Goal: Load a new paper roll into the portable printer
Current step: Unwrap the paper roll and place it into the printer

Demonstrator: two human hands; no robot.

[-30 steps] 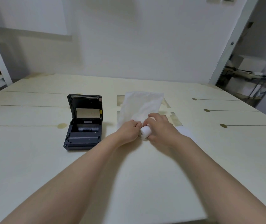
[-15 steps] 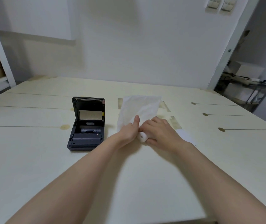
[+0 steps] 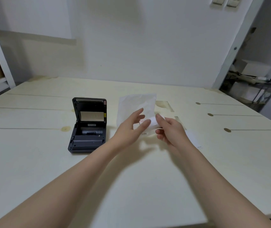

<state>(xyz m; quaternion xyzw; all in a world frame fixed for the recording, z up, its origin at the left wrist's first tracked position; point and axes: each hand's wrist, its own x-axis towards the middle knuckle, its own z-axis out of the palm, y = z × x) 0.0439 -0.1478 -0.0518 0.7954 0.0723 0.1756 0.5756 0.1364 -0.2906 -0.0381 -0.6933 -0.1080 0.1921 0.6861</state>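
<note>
The dark portable printer (image 3: 88,127) sits on the table left of centre with its lid raised, showing the open paper bay. A small white paper roll (image 3: 153,121) is lifted off the table, pinched by my right hand (image 3: 169,130). My left hand (image 3: 131,125) is beside it with fingers spread; its thumb and forefinger pinch a small sticker with red print at the roll's loose end. Both hands are to the right of the printer.
A crumpled white wrapper (image 3: 136,106) lies flat behind the hands. A white paper slip (image 3: 193,137) lies right of my right wrist. The pale wooden table (image 3: 32,162) has dark knots at the right. A shelf with boxes (image 3: 253,83) stands at far right.
Both hands lifted off the table with the roll. My left hand opened its fingers and pulled slightly left, peeling the sticker end from the roll. The camera tilted up a little.
</note>
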